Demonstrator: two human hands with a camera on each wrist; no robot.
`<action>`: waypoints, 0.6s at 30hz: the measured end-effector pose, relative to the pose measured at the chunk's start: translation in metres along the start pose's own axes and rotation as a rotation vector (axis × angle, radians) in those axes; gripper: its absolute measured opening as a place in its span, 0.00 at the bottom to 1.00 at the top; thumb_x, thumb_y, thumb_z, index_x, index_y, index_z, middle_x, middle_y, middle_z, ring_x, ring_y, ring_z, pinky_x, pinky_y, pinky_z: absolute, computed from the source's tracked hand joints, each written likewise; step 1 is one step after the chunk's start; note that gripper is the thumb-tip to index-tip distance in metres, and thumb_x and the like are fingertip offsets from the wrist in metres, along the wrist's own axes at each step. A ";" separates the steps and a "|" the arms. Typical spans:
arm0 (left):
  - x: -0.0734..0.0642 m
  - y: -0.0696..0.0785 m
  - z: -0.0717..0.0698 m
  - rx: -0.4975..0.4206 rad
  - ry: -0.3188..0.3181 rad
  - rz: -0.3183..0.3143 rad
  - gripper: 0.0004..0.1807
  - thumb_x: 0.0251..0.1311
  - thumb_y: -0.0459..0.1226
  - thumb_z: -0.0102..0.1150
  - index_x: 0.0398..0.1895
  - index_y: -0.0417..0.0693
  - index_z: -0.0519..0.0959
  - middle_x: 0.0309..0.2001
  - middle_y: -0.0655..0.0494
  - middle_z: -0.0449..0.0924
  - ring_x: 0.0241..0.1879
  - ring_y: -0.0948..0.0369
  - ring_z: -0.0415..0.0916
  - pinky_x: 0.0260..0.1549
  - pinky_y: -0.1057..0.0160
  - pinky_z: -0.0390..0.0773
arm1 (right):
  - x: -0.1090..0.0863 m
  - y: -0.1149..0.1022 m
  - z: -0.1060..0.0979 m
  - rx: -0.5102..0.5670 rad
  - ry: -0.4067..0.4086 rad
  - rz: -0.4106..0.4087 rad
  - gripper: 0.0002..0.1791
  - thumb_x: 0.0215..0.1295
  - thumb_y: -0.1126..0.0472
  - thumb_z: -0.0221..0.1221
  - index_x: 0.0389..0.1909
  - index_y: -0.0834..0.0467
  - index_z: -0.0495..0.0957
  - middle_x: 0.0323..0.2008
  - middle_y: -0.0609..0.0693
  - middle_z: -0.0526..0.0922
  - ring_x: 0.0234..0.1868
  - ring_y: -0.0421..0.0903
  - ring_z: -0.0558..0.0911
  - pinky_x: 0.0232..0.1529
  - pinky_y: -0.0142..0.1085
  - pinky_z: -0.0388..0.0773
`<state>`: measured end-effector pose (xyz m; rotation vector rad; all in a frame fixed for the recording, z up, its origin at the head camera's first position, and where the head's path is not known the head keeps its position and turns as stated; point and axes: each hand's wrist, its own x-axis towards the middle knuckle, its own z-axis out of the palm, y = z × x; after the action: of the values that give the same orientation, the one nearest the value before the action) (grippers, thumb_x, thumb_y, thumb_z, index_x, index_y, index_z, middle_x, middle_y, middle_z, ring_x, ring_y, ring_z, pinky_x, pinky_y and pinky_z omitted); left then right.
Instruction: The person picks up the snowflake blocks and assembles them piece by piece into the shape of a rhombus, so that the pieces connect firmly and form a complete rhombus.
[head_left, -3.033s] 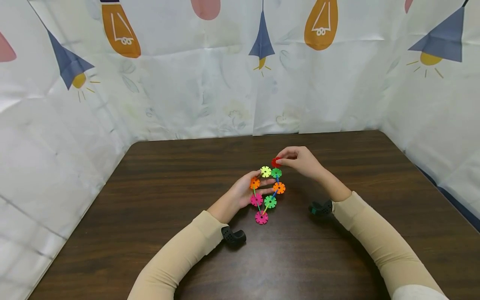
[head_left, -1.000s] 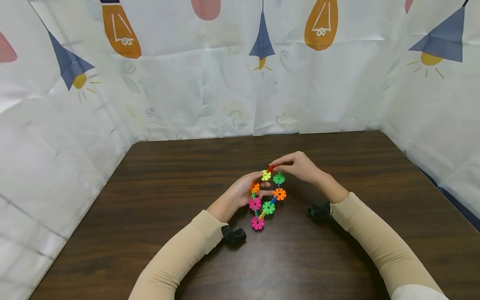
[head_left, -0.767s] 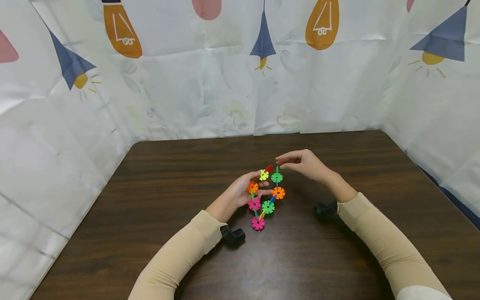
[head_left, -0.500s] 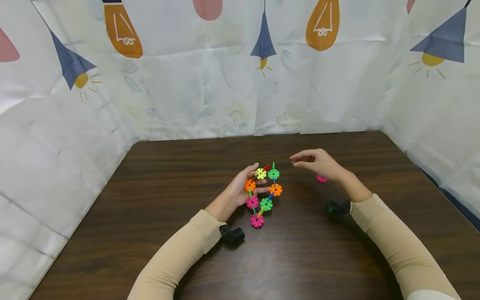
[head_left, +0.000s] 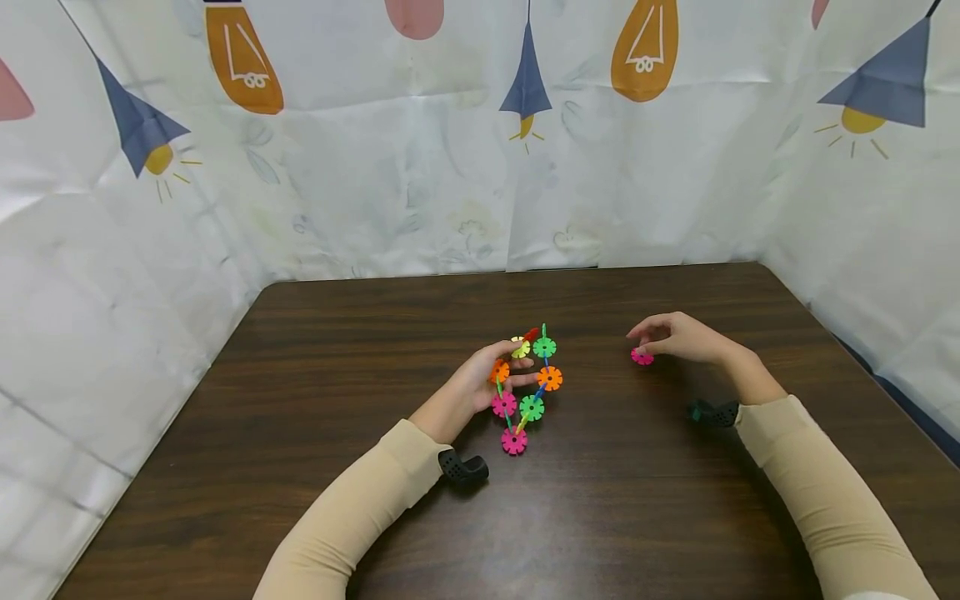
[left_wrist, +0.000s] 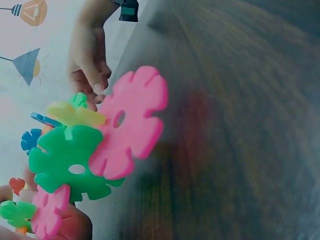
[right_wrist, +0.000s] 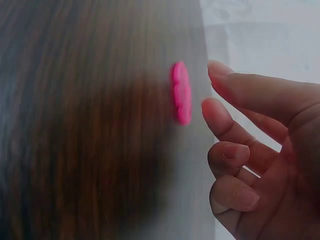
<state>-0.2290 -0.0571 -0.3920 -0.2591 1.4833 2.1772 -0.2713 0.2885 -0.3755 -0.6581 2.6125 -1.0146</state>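
My left hand holds a chain of interlocking notched plastic discs bent into an open loop, its thumb on the yellow disc near the top. A red disc slots edge-on into the yellow one; a gap parts it from the upright green disc at the other end. Pink discs, among them a pink disc large in the left wrist view, form the bottom. My right hand is over a loose pink disc on the table. In the right wrist view its thumb and forefinger stand apart from that disc, holding nothing.
The dark wood-grain table has its far edge against a white printed curtain. A black wrist mount hangs under the left cuff, and another wrist mount under the right.
My right hand fixed the red disc onto the yellow one, let go, and moved right to the loose pink disc. The left hand keeps holding the chain, nearly in place.
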 end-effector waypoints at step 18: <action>0.001 0.002 -0.004 -0.021 -0.037 -0.011 0.05 0.74 0.38 0.49 0.47 0.47 0.71 0.38 0.52 0.83 0.64 0.37 0.73 0.21 0.70 0.69 | 0.001 0.015 -0.001 -0.006 -0.031 0.106 0.18 0.67 0.56 0.69 0.49 0.64 0.80 0.35 0.51 0.74 0.38 0.49 0.71 0.40 0.42 0.66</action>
<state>-0.2313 -0.0613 -0.3928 -0.2323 1.4357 2.1783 -0.2770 0.2984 -0.3856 -0.5261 2.5938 -0.9582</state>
